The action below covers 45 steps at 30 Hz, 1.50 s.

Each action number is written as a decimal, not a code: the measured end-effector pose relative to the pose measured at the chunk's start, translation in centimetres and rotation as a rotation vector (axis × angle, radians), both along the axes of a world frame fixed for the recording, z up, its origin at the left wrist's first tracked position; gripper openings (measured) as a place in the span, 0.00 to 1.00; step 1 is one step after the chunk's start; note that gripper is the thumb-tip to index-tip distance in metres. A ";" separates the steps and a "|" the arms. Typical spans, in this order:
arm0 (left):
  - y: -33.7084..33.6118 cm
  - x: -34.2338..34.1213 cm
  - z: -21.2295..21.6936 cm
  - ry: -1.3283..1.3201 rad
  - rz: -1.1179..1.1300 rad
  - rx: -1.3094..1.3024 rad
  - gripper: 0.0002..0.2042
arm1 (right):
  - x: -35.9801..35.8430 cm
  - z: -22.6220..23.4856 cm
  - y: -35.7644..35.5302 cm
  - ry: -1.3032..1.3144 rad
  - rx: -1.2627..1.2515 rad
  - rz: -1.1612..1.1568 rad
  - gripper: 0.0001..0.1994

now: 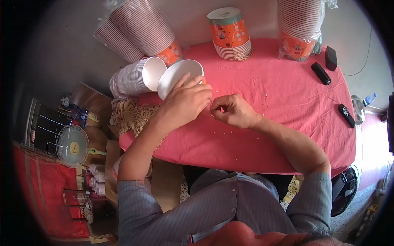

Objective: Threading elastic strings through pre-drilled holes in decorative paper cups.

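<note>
My left hand is on a white-lined paper bucket, its fingers over the near rim. The bucket is tilted with its mouth toward me, and a bit of orange outer wall shows past my fingertips. Just right of it, my right hand is closed in a pinch, close to the left fingertips; whatever it pinches is too small to make out. A thick bundle of beige cords hangs over the table's left edge, below my left forearm's far side.
On the pink-covered table, a wrapped bucket stack lies at left. Taller wrapped stacks lean behind it. Upside-down orange buckets and another stack stand at the back. Black devices and a remote lie right.
</note>
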<state>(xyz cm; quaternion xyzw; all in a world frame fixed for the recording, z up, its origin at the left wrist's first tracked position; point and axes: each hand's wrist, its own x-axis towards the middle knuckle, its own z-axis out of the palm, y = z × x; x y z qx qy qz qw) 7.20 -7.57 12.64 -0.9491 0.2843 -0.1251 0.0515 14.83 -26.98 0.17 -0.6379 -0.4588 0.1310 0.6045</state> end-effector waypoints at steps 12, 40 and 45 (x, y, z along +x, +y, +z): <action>-1.6 -0.5 -1.2 0.155 0.114 -0.731 0.05 | 0.3 -1.0 0.6 0.338 0.050 0.084 0.04; 1.7 -2.7 -4.6 -0.043 0.212 -1.177 0.04 | 2.8 1.7 -0.4 0.454 -0.093 0.000 0.04; 2.2 -3.6 -4.0 -0.242 0.252 -0.871 0.06 | 4.4 5.5 -3.3 0.510 -0.061 0.135 0.15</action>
